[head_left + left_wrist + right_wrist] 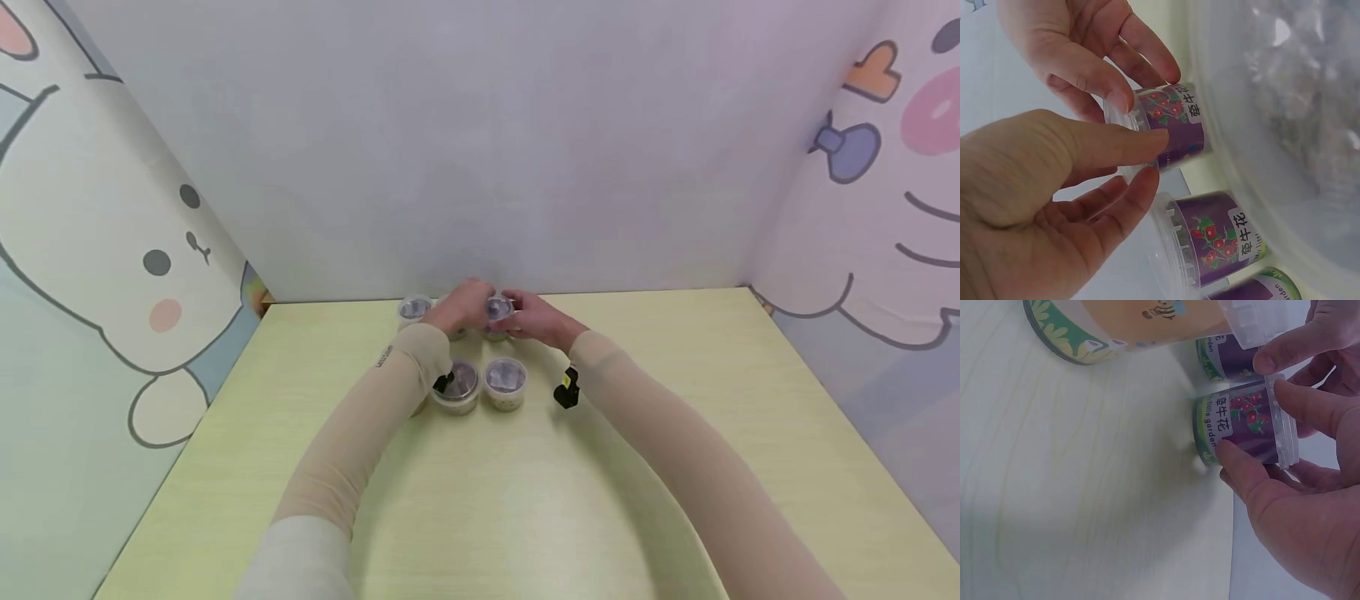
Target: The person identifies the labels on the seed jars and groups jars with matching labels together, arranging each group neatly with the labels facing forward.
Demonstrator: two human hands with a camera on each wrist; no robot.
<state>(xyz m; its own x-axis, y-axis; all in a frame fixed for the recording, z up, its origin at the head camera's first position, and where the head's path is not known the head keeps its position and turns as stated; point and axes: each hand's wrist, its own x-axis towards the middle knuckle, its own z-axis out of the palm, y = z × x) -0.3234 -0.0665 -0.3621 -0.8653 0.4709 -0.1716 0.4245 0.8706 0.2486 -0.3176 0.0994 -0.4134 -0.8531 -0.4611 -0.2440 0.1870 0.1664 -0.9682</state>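
A small plastic cup (498, 309) with a clear lid and a purple label of red flowers stands at the right end of the back row. My right hand (542, 322) grips it from the right, fingers and thumb round its wall and lid edge (1289, 428). From the left, my left hand (463, 305) pinches the same cup near its lid, thumb lying over the purple label (1179, 140) in the left wrist view. Another purple cup (1213, 237) of the same kind stands beside it, close to the left hand.
Nearer me are a cup with an orange label (1147, 325), seen in the right wrist view, and a lidded cup (457, 388) beside it. Another lidded cup (415, 309) stands at the back left. The pale wood table (660, 400) meets a grey-white wall (480, 150) behind.
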